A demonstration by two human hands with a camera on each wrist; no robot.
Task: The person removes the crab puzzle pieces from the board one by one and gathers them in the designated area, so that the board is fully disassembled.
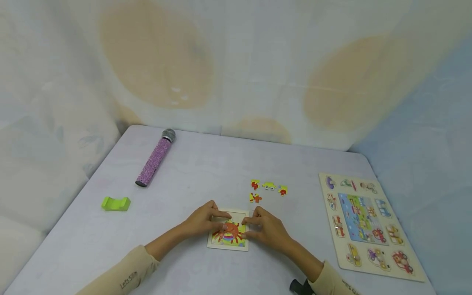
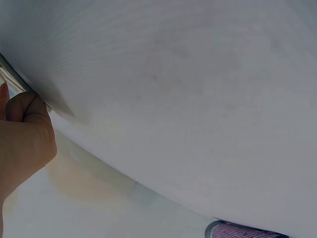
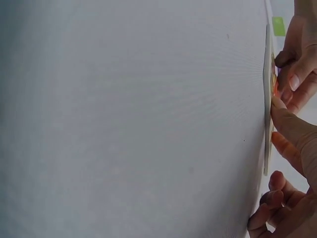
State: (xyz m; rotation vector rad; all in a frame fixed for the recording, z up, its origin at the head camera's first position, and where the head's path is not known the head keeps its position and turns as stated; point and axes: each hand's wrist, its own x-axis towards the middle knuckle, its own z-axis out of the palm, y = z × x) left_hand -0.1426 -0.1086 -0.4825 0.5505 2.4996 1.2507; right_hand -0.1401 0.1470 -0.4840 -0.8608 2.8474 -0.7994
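Note:
In the head view a small crab puzzle lies in a pale square frame near the front of the table, partly filled with red, yellow and rainbow pieces. My left hand comes in from its left, index finger and thumb touching the pieces at the upper left. From the opposite side my right hand rests its thumb and index fingertips, spread apart, on the right part of the puzzle. The right wrist view shows the frame edge-on, with the right thumb on its face. Fingers hide part of the picture.
Several loose puzzle pieces lie just beyond the frame. A purple glitter microphone and a green curved block are at the left. To the right lies a large wooden peg puzzle board. Fabric curtains surround the table.

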